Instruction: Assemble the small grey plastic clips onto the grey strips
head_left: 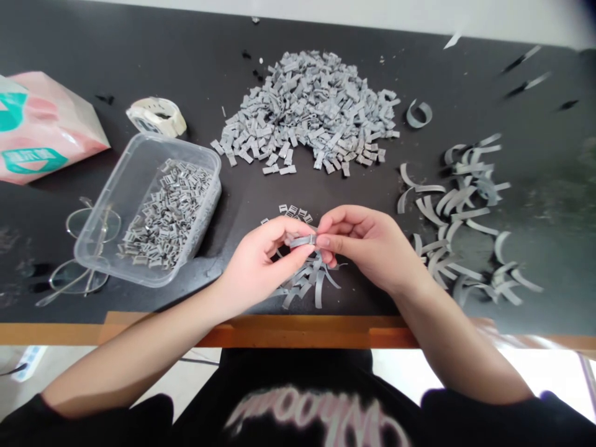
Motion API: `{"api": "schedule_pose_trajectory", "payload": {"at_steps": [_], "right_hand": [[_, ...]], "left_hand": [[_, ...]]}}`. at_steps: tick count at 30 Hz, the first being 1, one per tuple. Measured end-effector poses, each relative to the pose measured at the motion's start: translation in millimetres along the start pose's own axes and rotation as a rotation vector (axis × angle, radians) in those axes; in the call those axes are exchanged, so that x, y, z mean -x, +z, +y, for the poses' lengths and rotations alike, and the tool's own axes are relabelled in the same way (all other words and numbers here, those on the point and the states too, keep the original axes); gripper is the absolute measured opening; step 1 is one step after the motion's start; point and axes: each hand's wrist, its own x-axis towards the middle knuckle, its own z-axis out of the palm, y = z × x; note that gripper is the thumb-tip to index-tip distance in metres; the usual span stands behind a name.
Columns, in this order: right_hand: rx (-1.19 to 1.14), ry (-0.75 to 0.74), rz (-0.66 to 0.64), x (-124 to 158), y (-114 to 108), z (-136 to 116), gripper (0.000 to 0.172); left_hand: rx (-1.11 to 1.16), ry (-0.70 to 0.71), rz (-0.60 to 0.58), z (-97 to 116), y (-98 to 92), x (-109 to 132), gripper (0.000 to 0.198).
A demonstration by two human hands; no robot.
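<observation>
My left hand (pixel 265 261) and my right hand (pixel 367 245) meet above the black tabletop, pinching a small grey plastic strip (pixel 302 241) between their fingertips. Under them lies a loose bunch of long grey strips (pixel 310 282). A few small notched grey pieces (pixel 291 212) sit just beyond my fingers. Farther back rises a large heap of cut grey pieces (pixel 307 112). A transparent plastic tub (pixel 149 211) to my left holds many similar pieces. Curved grey strips (pixel 456 211) are scattered to my right.
Wire-framed glasses (pixel 86 248) lie beside the tub. Behind it are a white tape roll (pixel 156 117) and a pink and teal bag (pixel 41 127). The table's wooden front edge (pixel 298 332) runs beneath my forearms, and a power strip (pixel 28 363) sits on the floor.
</observation>
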Motion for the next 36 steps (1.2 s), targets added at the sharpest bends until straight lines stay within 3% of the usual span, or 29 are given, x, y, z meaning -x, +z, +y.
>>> {"api": "schedule_pose_trajectory", "payload": {"at_steps": [4,8,11,14,17,22,26,31,33,36], "right_hand": [[0.113,-0.097,-0.023,0.7,0.1,2.0,0.013],[0.473,-0.168,-0.096,5.0,-6.7,-4.9,0.008],[0.762,-0.167,-0.224,8.2,-11.3,-13.3,0.016],[0.866,-0.135,-0.390,8.9,-13.6,-19.9,0.021],[0.823,-0.075,-0.430,8.2,-13.3,-21.5,0.018],[0.668,-0.001,-0.250,7.3,-10.0,-13.6,0.013],[0.416,-0.021,-0.201,6.7,-8.4,-8.7,0.010],[0.173,-0.071,-0.058,6.0,-4.2,-10.1,0.012],[0.181,-0.012,-0.093,5.0,-2.2,-10.4,0.015],[0.138,0.062,-0.216,3.0,0.4,-8.5,0.017]], "left_hand": [[0.021,-0.056,-0.029,4.7,-2.3,-2.9,0.008],[-0.086,-0.208,-0.167,10.5,-10.1,-8.4,0.011],[-0.236,-0.294,-0.308,13.2,-15.2,-11.9,0.014],[-0.353,-0.287,-0.411,14.4,-16.3,-13.5,0.016],[-0.366,-0.274,-0.439,14.2,-14.4,-14.0,0.018],[-0.198,-0.266,-0.377,12.4,-12.1,-14.0,0.012],[-0.023,-0.232,-0.350,10.3,-13.2,-13.6,0.008],[0.235,-0.111,-0.192,5.8,-14.9,-11.9,0.011],[0.306,-0.095,-0.168,4.6,-14.2,-10.7,0.013],[0.389,-0.135,-0.230,4.8,-11.6,-8.7,0.012]]}}
